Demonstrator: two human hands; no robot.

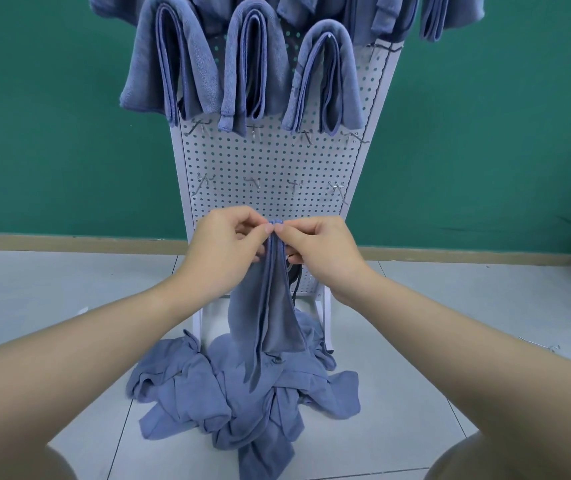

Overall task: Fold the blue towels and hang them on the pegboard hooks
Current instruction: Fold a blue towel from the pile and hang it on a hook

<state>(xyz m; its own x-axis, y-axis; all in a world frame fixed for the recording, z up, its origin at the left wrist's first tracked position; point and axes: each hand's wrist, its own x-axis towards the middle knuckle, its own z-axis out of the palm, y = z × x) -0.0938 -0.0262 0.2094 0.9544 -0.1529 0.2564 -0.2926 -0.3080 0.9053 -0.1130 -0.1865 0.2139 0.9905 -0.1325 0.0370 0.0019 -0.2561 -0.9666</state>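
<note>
Both hands, the left hand (228,240) and the right hand (322,245), pinch the top edge of a towel (270,306) hanging straight down between them; bare hooks (252,183) sit just above, equally near both.

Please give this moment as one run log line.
left hand: pinches towel | right hand: pinches towel | pile: on floor

Both hands (275,242) raised, fingertips pinched
</note>
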